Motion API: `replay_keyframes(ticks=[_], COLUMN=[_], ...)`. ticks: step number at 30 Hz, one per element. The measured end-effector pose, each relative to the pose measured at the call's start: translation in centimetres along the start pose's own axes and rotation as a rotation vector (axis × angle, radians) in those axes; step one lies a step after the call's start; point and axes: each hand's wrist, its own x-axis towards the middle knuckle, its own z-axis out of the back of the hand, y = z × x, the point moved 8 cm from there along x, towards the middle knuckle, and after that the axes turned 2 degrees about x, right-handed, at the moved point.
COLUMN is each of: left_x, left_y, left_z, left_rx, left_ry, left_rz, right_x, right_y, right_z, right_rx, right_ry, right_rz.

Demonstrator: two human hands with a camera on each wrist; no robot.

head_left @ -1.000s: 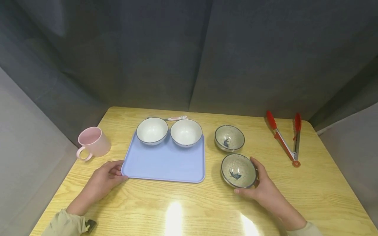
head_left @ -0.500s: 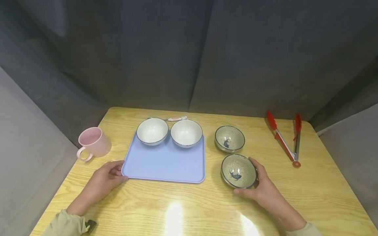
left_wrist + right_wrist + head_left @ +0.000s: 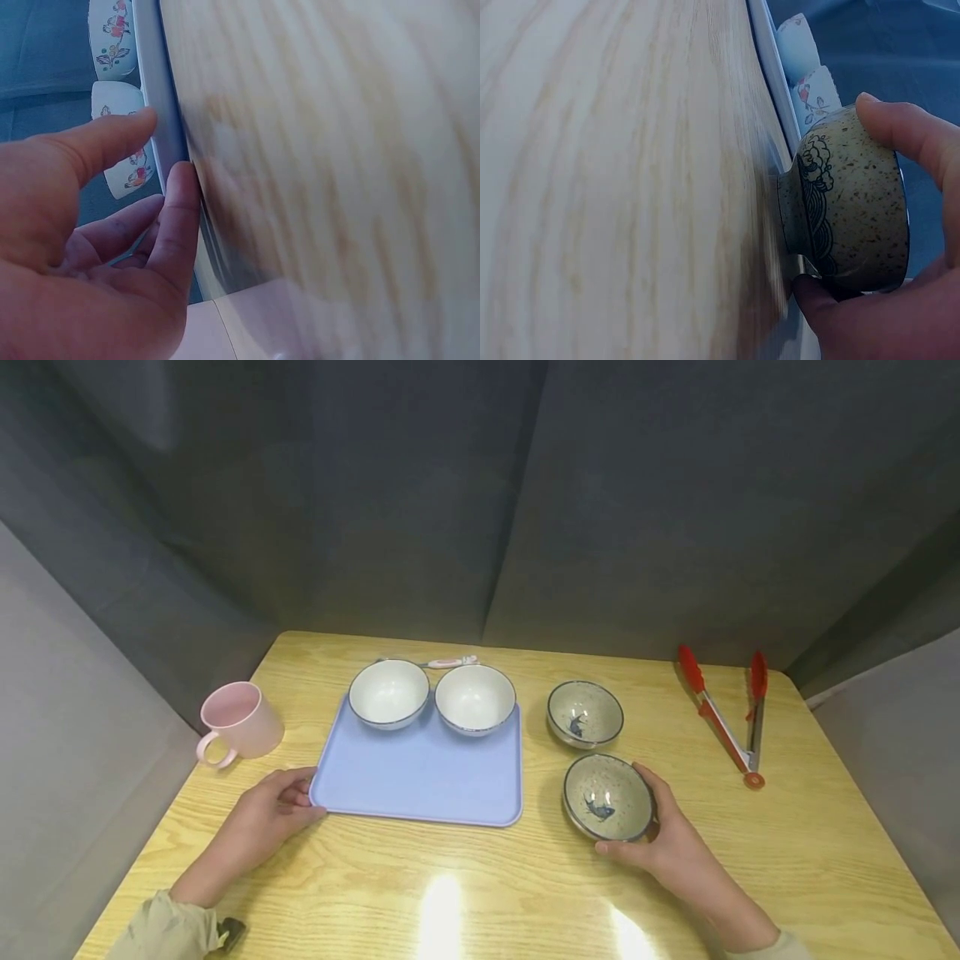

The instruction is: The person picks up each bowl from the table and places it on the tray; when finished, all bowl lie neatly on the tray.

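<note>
The left hand (image 3: 266, 814) pinches the near left corner of a blue-lilac tray (image 3: 420, 785). In the left wrist view its thumb (image 3: 124, 139) lies on one side of the tray's edge and a finger on the other. Two white bowls (image 3: 388, 692) with dark rims stand side by side on the tray's far part; flowers show on their outer walls. The right hand (image 3: 667, 835) grips a speckled beige bowl (image 3: 606, 797) with a blue fish inside, thumb and fingers around its right side. In the right wrist view this bowl (image 3: 855, 202) sits upright, its foot close to the table.
A second speckled bowl (image 3: 585, 714) stands just behind the gripped one. Red-tipped tongs (image 3: 723, 727) lie spread at the right. A pink mug (image 3: 242, 722) stands at the left edge. Behind the white bowls lies a utensil with a pinkish-white handle (image 3: 452, 662). Dark cloth (image 3: 390, 510) closes off the back.
</note>
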Motion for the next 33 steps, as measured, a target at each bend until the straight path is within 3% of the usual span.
replay_keyframes(ticks=[21,33], left_x=[-0.1,0.0], left_y=[-0.2,0.0], left_z=[0.0,0.0], left_rx=[0.012,0.014], left_ry=[0.007,0.004], left_rz=[0.01,-0.001], right_x=[-0.2,0.4], right_y=[0.6,2.5], right_z=[-0.5,-1.4], right_rx=[0.047,0.074], right_ry=[-0.023,-0.005], right_rz=[-0.018,0.022])
